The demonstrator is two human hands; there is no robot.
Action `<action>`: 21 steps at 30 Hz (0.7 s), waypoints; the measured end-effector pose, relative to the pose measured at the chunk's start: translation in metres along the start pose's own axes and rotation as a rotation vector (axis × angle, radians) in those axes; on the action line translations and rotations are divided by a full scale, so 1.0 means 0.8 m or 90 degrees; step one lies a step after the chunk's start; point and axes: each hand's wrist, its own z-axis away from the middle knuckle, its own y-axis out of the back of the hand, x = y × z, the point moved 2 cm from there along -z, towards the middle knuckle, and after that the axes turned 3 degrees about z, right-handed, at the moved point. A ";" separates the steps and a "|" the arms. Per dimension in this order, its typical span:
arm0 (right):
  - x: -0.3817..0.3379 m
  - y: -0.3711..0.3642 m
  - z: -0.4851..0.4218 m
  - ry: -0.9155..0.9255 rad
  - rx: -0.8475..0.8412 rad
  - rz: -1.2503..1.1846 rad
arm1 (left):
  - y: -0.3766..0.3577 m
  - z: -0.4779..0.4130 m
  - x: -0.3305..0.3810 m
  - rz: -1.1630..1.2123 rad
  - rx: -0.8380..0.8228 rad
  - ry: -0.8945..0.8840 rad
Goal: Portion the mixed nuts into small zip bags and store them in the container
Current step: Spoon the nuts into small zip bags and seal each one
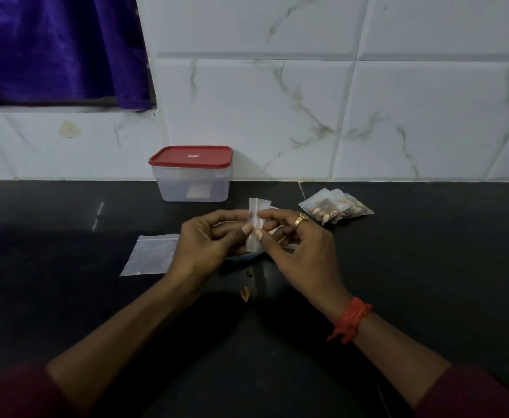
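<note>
1. Small zip bag point(254, 224), clear, is pinched upright between left hand point(205, 245) and right hand point(300, 251) above the dark counter point(428, 282).
2. Filled bags point(336, 208) lie farther right.
3. Red-lidded container point(192, 174) stands closed at the far wall.

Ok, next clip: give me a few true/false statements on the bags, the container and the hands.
1. The clear plastic container has its red lid on. True.
2. Filled small zip bags lie left of the container. False: they lie to its right.
3. Both the left hand and the right hand hold one small clear zip bag. True.
4. The black countertop has no loose nuts. False: a loose nut lies near the hands.
</note>
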 end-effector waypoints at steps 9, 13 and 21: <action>-0.009 -0.003 0.004 0.000 -0.055 -0.011 | 0.014 -0.007 -0.007 0.106 0.017 0.120; -0.007 -0.005 0.002 -0.032 -0.097 -0.060 | 0.014 -0.008 -0.006 0.110 0.010 0.104; -0.009 0.006 -0.005 0.039 -0.058 0.098 | 0.011 -0.006 -0.005 0.037 -0.016 0.078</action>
